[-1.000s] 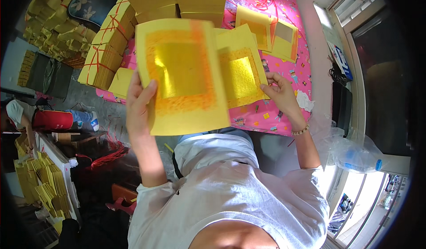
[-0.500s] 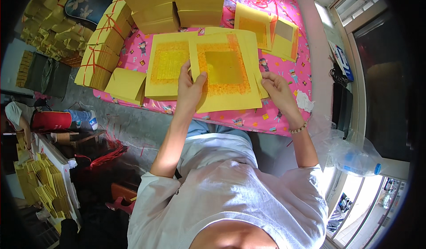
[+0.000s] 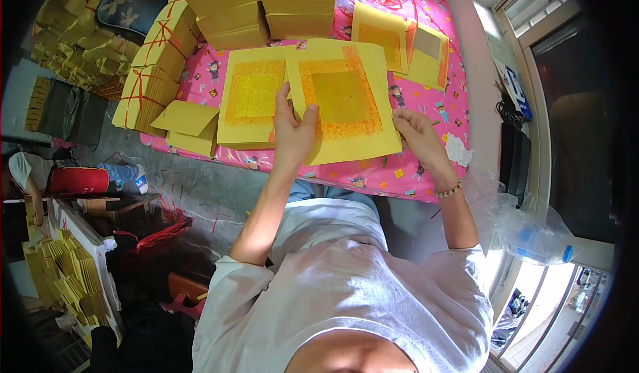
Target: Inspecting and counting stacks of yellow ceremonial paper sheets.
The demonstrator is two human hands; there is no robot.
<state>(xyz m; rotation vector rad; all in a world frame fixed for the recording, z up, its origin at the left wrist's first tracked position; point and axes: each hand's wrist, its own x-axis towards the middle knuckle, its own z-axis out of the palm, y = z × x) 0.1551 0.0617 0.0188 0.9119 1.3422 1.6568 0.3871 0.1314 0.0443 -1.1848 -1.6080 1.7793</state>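
Paper (image 3: 345, 100) lay under the thumb of the left hand (image 3: 295, 133), fingers spread, hold hard to tell; the right hand (image 3: 422, 139) pinched 1 edge, fingers nearly closed.

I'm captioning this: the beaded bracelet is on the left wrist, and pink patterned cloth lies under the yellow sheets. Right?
Not quite: the head view shows the beaded bracelet on the wrist of the right hand, not the left. The pink patterned cloth does lie under the yellow sheets.
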